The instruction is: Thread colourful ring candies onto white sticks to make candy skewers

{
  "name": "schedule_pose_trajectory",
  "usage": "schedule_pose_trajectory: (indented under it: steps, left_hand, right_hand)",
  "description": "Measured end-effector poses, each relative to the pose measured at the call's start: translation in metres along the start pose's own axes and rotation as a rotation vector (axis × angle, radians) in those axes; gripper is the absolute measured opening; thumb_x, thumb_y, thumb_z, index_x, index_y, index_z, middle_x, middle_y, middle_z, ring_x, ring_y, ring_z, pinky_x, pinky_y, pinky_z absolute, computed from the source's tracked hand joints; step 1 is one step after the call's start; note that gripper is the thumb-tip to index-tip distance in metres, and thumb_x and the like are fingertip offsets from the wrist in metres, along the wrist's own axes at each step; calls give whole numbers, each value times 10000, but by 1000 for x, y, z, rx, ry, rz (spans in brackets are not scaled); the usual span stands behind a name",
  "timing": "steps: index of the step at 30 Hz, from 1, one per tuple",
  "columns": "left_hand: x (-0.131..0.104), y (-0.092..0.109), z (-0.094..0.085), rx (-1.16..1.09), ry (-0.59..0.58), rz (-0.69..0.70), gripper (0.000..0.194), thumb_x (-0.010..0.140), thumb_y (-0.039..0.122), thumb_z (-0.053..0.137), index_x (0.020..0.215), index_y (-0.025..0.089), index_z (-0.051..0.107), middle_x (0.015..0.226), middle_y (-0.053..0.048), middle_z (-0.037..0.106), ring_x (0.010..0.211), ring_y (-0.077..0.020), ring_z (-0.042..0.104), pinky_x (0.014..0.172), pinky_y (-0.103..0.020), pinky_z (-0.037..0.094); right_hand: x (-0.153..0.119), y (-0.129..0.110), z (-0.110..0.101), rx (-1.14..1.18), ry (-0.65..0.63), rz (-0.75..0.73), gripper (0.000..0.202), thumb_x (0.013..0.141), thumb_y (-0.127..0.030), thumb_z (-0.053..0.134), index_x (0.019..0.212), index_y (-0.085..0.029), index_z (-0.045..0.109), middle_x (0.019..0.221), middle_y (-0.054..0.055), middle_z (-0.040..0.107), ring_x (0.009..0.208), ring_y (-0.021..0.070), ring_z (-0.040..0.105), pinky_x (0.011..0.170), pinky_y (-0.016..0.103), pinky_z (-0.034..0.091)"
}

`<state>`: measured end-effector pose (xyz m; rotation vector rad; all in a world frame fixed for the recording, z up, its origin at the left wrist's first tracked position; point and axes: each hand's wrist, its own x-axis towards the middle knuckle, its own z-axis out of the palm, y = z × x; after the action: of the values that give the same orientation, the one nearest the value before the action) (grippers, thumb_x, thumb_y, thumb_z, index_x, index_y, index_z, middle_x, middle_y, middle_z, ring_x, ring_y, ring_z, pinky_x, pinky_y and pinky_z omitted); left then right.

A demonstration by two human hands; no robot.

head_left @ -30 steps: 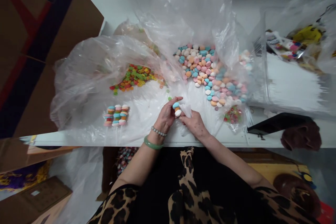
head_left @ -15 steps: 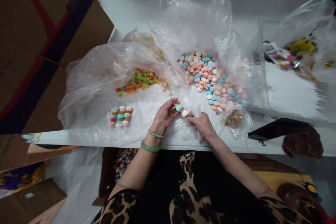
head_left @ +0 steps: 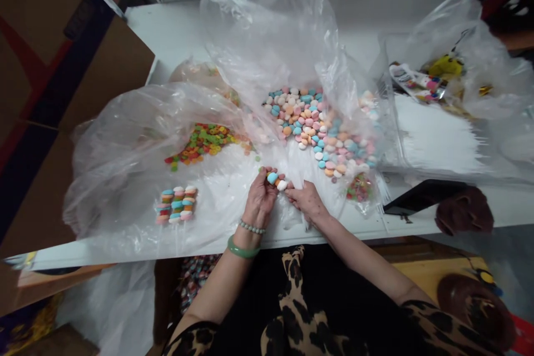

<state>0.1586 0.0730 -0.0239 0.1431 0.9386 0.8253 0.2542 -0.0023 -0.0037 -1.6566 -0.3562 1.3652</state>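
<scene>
A candy skewer (head_left: 272, 178) with blue, orange and white pieces is held between my two hands, over the front of the table. My left hand (head_left: 259, 196) is closed round its far-left end, and a bit of green shows at the fingertips. My right hand (head_left: 307, 201) pinches it just past the white candy; the stick itself is mostly hidden by the fingers. To the left lie three finished-looking candy skewers (head_left: 177, 204) side by side on clear plastic. Behind my hands are loose pastel candies (head_left: 306, 117) and small ring-shaped gummies (head_left: 204, 140), in open plastic bags.
A large cardboard box (head_left: 79, 67) stands at the left. At the right is a clear tray holding many white sticks (head_left: 436, 136), with a plastic bag over its back. A dark phone-like slab (head_left: 417, 197) leans near the front edge, beside a small bag of gummies (head_left: 359, 186).
The whole view has shifted, so the table's things appear further left. Both hands still hold the skewer; my left fingers have turned slightly and cover more of its left end.
</scene>
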Motion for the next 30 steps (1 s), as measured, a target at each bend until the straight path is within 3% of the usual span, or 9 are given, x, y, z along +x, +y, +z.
schedule_pose_trajectory:
  steps: [8,11,15,22,27,30]
  left_hand:
    - [1,-4,7,-30,164,71,190,926,251,514,768,156,563,695,0,646,590,-132,659,632,-272,546]
    - [-1,-3,8,14,99,77,177,905,253,536,771,146,578,700,-7,642,562,-118,636,593,-254,529]
    - [-6,-5,14,124,-9,186,141,796,266,662,807,130,625,759,-18,651,563,-100,613,553,-225,492]
    - [-9,-11,19,137,15,199,228,729,339,703,783,137,613,745,-11,640,566,-96,594,513,-209,457]
    - [-7,-17,18,164,64,218,181,741,289,671,718,125,597,707,-8,636,462,-49,503,433,-175,371]
    - [-6,-18,16,141,63,171,183,778,304,641,741,132,591,697,-10,634,482,-75,553,460,-193,404]
  right_hand:
    - [10,2,4,-80,49,-79,121,584,-257,589,661,-177,543,455,-70,426,456,84,390,433,215,261]
    - [9,5,3,-93,10,-76,120,568,-235,598,662,-176,551,458,-70,440,462,87,405,444,214,281]
    - [3,7,4,-17,10,-18,114,537,-211,589,625,-179,524,444,-78,429,434,73,382,431,209,261]
    - [-4,3,7,44,20,-6,115,517,-214,572,612,-175,521,422,-80,423,394,56,337,400,203,207]
    - [-6,7,10,79,-20,14,124,504,-203,587,596,-177,507,424,-82,408,390,48,319,390,202,193]
    - [-5,8,5,72,-18,21,126,511,-215,592,605,-174,519,418,-75,416,376,48,310,377,202,167]
